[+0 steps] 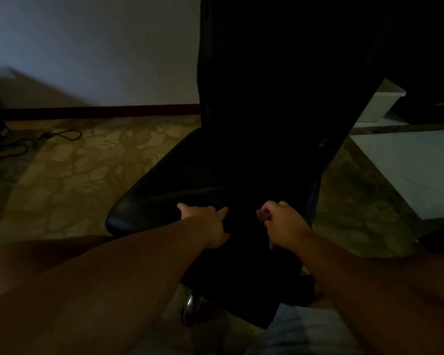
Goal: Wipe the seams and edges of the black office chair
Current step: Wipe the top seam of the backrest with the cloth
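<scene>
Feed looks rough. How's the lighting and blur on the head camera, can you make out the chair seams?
Head view: very dim, the black chair is nearly featureless, no seams legible; upper-left corner smeared by motion blur; wide-angle bending at the edges; left hand and right hand readable, small dark item in the right grip unclear.

Left hand (208, 222) flat, right hand (283, 224) curled (fingers (265, 213) pinched).

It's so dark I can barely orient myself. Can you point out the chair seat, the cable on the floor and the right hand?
chair seat (149, 201): head view, left front edge of the cushion.
cable (36, 142): head view, middle of its loops.
right hand (283, 224): head view, back of the hand.
</scene>
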{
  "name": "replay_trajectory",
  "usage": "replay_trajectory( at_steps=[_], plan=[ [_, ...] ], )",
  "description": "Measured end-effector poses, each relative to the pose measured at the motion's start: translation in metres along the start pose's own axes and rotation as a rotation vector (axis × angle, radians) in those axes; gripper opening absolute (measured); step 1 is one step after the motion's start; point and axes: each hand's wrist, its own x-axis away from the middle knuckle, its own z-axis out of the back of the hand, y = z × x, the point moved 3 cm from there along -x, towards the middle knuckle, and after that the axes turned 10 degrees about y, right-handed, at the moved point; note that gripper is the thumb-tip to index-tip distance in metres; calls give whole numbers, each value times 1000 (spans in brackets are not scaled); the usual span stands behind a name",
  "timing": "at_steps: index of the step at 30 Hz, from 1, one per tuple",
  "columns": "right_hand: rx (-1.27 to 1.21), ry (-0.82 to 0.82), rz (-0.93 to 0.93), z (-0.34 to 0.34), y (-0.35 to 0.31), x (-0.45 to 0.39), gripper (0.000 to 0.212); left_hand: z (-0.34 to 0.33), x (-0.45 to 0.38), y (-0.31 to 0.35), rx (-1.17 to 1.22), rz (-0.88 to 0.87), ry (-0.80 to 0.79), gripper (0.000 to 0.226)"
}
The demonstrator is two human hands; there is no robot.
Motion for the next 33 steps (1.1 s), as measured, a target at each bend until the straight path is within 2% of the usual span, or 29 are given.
replay_trajectory(
  at_steps=[2,4,8,10,13,17,23,26,28,33],
  plan=[
    [-25,14,-21,0,1,-3,23,6,-3,7,5,9,19,83],
    [-168,77,-106,3,8,-5,27,10,-8,18,19,7,64,82],
    [-837,268,-518,21,30,-1,29,9,-20,50,13,-32,91,83],
    [-1106,278,-694,28,44,0,24,9,-28,67,-3,-42,111,83],
    [-1378,331,-845,34,59,-8,38,11,-40,88,-5,-86,129,82],
    [-1748,446,-1030,45,83,-20,28,12,-55,103,-24,-122,89,79],
    [-1881,508,-946,54,108,-32,25,9,-70,112,-48,-114,64,80],
    [-1995,531,-919,61,116,-41,43,1,-83,106,4,-143,43,84],
    [-2016,545,-922,71,111,-37,46,-3,-88,104,-1,-192,62,83],
    [-2113,626,-930,95,83,-18,31,-2,-86,104,-11,-201,50,78]
  ],
)
